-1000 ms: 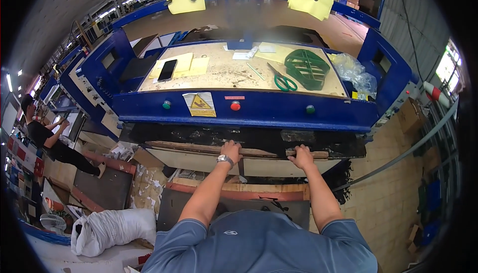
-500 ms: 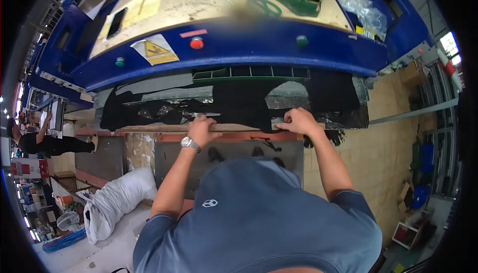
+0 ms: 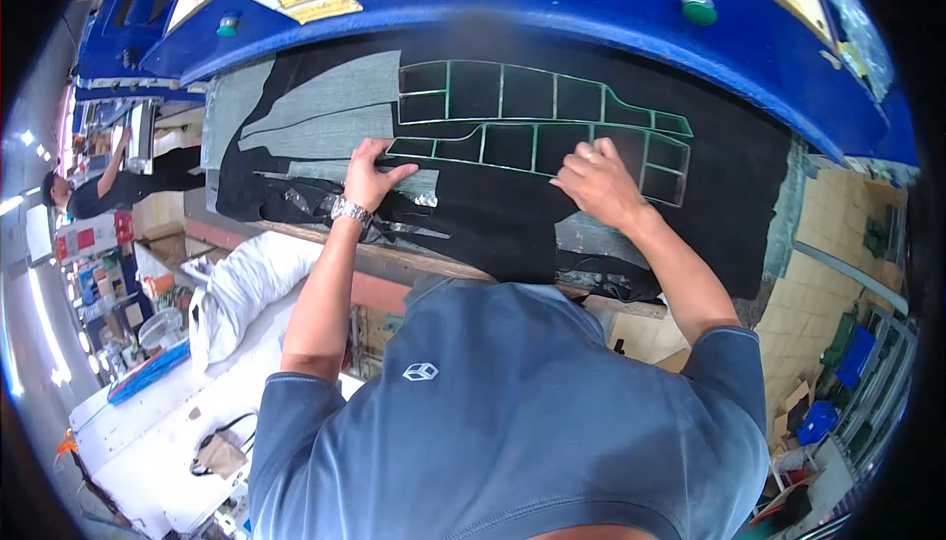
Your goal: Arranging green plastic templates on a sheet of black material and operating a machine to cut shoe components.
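Black cutting bed (image 3: 729, 195) is sitting under the blue machine front (image 3: 552, 8); left hand (image 3: 370, 177) is lying flat, fingers spread, on grey fabric (image 3: 325, 111); right hand (image 3: 599, 183) is pressing, fingers together, on the green-edged cutting die (image 3: 537, 116).

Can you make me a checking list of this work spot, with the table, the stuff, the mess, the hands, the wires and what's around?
Surface: black sheet spread over a bench under a blue machine.
Job's things: green-edged cutting frame lying flat on the sheet; grey fabric piece to its left.
Clutter: shiny scraps near the bench edge.
Hands: left hand and right hand both press flat by the frame, fingers spread.
Cables: blue hose and dark cord on the floor.
Surroundings: white sack; another person far left.
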A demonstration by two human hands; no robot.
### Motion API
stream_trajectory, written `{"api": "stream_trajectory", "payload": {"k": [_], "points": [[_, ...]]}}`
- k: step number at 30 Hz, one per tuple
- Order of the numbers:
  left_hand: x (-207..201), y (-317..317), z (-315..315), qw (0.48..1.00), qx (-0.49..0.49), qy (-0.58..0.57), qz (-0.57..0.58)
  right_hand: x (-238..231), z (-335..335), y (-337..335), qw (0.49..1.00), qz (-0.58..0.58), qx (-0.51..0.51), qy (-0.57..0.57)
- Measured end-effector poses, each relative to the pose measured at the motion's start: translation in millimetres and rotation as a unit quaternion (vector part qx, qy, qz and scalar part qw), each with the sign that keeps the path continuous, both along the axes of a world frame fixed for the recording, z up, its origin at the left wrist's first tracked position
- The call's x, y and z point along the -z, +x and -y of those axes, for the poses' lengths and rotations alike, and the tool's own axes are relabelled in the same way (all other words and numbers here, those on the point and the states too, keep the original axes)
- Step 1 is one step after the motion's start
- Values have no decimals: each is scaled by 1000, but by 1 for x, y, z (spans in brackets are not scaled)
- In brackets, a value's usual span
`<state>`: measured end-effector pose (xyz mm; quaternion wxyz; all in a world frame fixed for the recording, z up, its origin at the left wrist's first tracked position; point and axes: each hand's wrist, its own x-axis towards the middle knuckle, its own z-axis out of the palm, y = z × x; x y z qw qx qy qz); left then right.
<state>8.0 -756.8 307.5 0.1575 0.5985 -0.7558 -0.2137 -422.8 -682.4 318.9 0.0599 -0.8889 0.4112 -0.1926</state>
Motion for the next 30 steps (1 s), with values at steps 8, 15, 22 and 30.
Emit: {"api": "stream_trajectory", "payload": {"k": [8, 15, 22, 30], "points": [[-13, -29, -25, 995, 0, -60, 75, -103, -34, -4, 994, 97, 38, -28], [-32, -100, -43, 988, 117, -57, -83, -132, -69, 27, 992, 93, 82, -39], [28, -104, -47, 870, -71, 192, -448, -149, -60, 64, 987, 127, 85, -43], [-43, 121, -45, 701, -250, 53, -666, -85, -90, 45, 997, 36, 66, 12]]}}
